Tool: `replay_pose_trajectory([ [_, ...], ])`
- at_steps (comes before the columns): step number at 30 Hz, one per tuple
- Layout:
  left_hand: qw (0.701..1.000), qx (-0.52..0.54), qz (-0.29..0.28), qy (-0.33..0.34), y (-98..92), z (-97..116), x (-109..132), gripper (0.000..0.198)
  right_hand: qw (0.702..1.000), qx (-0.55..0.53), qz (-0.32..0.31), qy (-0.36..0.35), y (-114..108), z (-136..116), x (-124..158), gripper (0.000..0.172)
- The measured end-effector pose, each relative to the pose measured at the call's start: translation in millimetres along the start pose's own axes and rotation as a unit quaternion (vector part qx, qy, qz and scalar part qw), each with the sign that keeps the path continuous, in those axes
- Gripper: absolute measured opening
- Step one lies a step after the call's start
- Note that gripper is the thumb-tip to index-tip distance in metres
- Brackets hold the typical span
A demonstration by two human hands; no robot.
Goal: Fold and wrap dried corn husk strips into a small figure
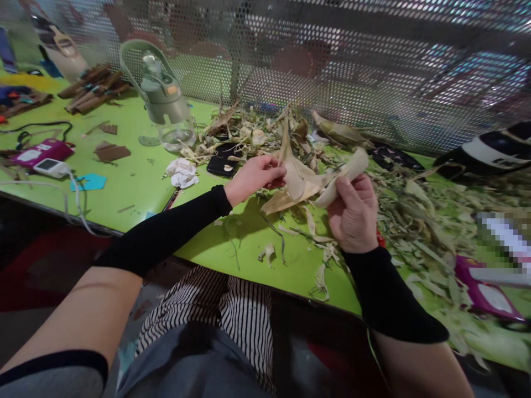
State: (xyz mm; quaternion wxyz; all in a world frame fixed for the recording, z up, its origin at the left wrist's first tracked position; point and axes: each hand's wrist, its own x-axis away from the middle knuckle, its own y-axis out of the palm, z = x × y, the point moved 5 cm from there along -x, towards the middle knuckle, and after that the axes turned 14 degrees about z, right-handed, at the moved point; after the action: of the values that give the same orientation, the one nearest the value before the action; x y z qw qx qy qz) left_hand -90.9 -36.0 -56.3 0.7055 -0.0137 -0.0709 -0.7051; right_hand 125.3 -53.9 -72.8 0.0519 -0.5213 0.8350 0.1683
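Note:
My left hand (258, 178) pinches the edge of a pale dried husk (297, 176) between thumb and fingers, just above the green table (249, 249). My right hand (357, 213) is closed on a cream-coloured curled husk strip (350, 171), its thumb on the near side. The two pale pieces meet between my hands; whether they are joined I cannot tell. A heap of husk scraps (257, 135) lies behind my left hand, beside a black phone-like slab (226, 158). Loose shreds (269, 254) are scattered in front of my hands.
A clear bottle with a green lid (168, 99) and a crumpled tissue (182, 172) stand left of the scraps. Bundled brown rolls (97, 88) and a purple device (43, 152) with cables are farther left. Perforated metal mesh (269, 50) borders the back; a dark bottle (489, 146) lies right.

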Motion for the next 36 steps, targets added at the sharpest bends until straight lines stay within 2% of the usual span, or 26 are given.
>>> replay_pose_trajectory([
  [2,0.999,-0.028,-0.019,0.035,3.4,-4,1,0.014,0.999,0.028,-0.045,-0.006,9,-4,10,0.048],
  [5,0.990,-0.082,-0.064,0.096,11.4,-10,5,0.010,0.983,0.103,-0.154,-0.012,23,-7,26,0.041],
  [7,0.982,-0.110,-0.090,0.128,15.8,-13,8,0.008,0.970,0.147,-0.191,-0.007,26,-5,32,0.036],
  [10,0.980,-0.109,-0.108,0.125,17.7,-14,8,0.006,0.970,0.191,-0.152,-0.023,21,-4,27,0.031],
  [13,0.984,-0.088,-0.115,0.102,16.5,-12,6,0.009,0.975,0.191,-0.106,-0.038,17,-4,21,0.032],
  [18,0.986,-0.086,-0.115,0.085,14.5,-9,8,0.015,0.982,0.155,-0.105,-0.013,19,-1,20,0.032],
  [24,0.982,-0.102,-0.127,0.098,16.2,-10,10,0.023,0.983,0.153,-0.098,-0.032,19,1,20,0.036],
  [27,0.975,-0.124,-0.125,0.139,15.7,-9,8,0.024,0.984,0.141,-0.101,-0.022,19,2,20,0.037],
  [30,0.955,-0.180,-0.122,0.202,15.3,-6,8,0.024,0.987,0.121,-0.103,-0.005,18,5,20,0.038],
  [36,0.881,-0.323,-0.061,0.340,14.9,1,16,0.031,0.988,0.111,-0.106,0.006,17,11,19,0.036],
])
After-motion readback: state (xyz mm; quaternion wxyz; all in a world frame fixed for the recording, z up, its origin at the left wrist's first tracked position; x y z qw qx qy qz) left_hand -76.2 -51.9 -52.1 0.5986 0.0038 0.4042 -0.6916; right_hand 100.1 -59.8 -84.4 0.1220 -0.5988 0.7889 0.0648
